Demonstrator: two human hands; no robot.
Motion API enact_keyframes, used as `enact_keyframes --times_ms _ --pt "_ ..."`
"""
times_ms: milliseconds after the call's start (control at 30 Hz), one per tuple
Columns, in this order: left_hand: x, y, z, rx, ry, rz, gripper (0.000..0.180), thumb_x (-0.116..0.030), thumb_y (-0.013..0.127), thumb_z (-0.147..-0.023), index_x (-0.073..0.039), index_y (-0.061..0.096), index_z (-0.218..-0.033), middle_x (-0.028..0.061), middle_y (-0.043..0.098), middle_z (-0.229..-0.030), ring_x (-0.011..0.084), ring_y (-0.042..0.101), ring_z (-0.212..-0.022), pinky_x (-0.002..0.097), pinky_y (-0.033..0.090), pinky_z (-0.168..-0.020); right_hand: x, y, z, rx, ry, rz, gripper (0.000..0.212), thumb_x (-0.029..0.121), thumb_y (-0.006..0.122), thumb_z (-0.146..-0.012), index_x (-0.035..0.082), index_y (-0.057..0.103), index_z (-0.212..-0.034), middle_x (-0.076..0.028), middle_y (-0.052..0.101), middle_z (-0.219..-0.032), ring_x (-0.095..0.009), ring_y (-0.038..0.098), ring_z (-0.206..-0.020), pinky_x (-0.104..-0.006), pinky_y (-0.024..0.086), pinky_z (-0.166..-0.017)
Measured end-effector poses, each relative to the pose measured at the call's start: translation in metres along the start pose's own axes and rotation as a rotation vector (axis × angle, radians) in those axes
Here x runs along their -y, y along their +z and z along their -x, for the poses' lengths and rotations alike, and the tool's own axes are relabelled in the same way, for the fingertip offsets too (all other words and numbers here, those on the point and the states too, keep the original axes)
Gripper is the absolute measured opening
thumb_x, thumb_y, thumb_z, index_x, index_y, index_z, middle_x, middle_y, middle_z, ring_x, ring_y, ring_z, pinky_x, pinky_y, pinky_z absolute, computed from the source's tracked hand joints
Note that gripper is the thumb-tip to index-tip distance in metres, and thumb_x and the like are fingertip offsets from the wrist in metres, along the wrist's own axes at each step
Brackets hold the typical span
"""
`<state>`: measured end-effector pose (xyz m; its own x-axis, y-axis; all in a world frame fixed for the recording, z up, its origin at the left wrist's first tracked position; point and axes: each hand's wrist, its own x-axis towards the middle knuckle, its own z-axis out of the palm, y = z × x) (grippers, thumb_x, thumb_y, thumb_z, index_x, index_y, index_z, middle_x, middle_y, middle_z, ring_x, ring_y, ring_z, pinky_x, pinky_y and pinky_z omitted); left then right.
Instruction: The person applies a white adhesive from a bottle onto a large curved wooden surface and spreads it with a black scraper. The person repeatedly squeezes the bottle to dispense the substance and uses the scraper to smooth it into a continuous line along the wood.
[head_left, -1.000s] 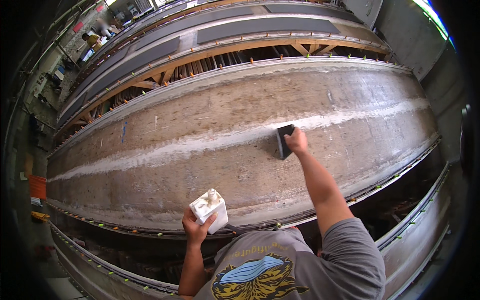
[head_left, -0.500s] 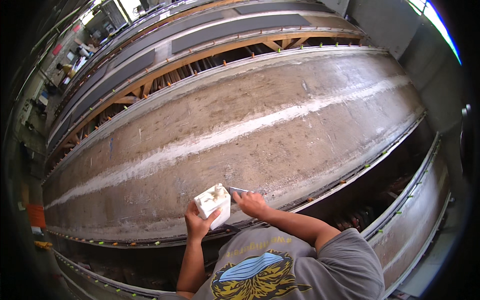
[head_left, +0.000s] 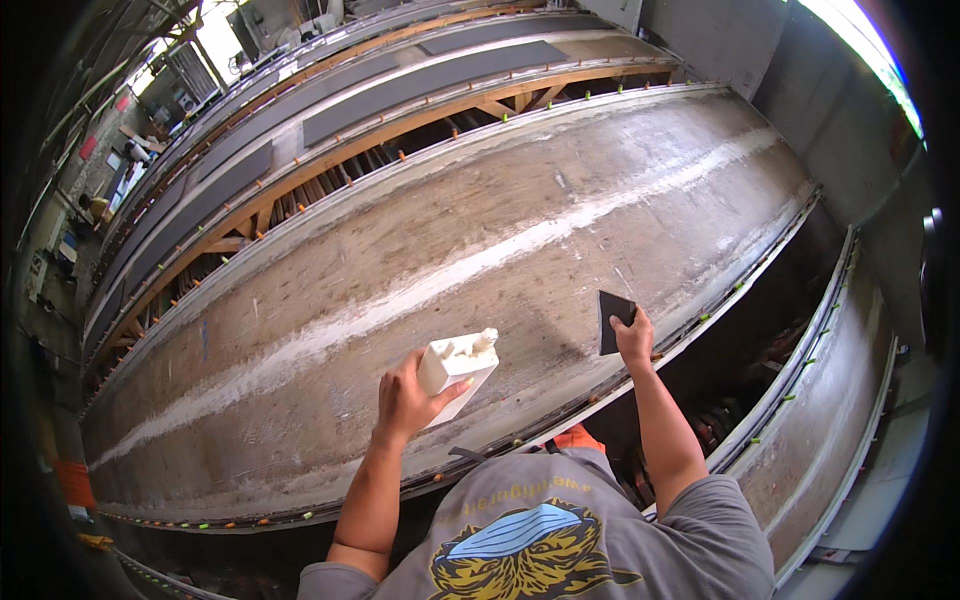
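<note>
My left hand (head_left: 404, 397) is wrapped round a white, box-shaped plastic container (head_left: 458, 374) with a knob-like spout and cream-coloured lumps on its top. It is raised over the near edge of a long, brown-grey panel (head_left: 545, 280). To the right, my right hand (head_left: 631, 338) grips a thin, dark, square scraper plate (head_left: 609, 318), its broad face turned up. The plate is over the panel's near right part; whether it touches the surface I cannot tell. A white, paste-like stripe (head_left: 395, 312) runs lengthwise along the panel.
Orange and green pegs line the panel's edges. Beyond stands a wooden frame (head_left: 400, 107) carrying dark grey sheets (head_left: 440, 85). A dark gap (head_left: 775, 300) separates this panel from another panel (head_left: 815, 430) at the right. A grey wall (head_left: 800, 85) rises at the far right.
My right hand has moved right and away from the container, turning the scraper plate from edge-on to broad side up. My left hand has shifted right and farther over the panel with the tilted container.
</note>
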<state>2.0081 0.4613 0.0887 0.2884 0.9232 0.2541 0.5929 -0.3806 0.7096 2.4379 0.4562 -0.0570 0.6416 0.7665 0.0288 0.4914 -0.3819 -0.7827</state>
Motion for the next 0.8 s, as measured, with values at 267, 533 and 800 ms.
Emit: enact_keyframes --times_ms 267,533,800 --pt "-0.062 0.07 -0.08 0.201 0.012 -0.223 0.07 -0.053 0.088 -0.073 -0.002 0.067 -0.115 0.0194 0.075 -0.092 0.036 0.075 -0.084 0.0455 0.059 -0.075 -0.068 -0.028 -0.043 -0.052 0.005 -0.31 0.032 0.014 0.078 -0.086 -0.002 0.067 -0.112 -0.014 0.075 -0.096 -0.022 0.071 -0.089 -0.036 0.053 -0.082" --pt "-0.103 0.13 -0.122 0.386 0.069 -0.445 0.072 -0.06 0.085 -0.071 -0.006 0.067 -0.116 0.0165 0.075 -0.092 0.0373 0.074 -0.085 0.0477 0.058 -0.077 -0.08 -0.052 -0.064 -0.075 0.098 -0.3 0.031 0.012 0.077 -0.087 -0.002 0.067 -0.113 -0.011 0.075 -0.097 -0.019 0.069 -0.088 -0.0344 0.054 -0.082" --pt "-0.122 0.155 -0.139 0.546 0.103 -0.572 0.065 -0.057 0.085 -0.072 -0.01 0.066 -0.114 0.0183 0.074 -0.089 0.0388 0.074 -0.084 0.0493 0.058 -0.075 -0.131 -0.039 -0.064 -0.145 0.15 -0.624 0.029 0.009 0.075 -0.089 -0.003 0.066 -0.113 -0.008 0.073 -0.1 -0.015 0.067 -0.09 -0.0309 0.053 -0.083"
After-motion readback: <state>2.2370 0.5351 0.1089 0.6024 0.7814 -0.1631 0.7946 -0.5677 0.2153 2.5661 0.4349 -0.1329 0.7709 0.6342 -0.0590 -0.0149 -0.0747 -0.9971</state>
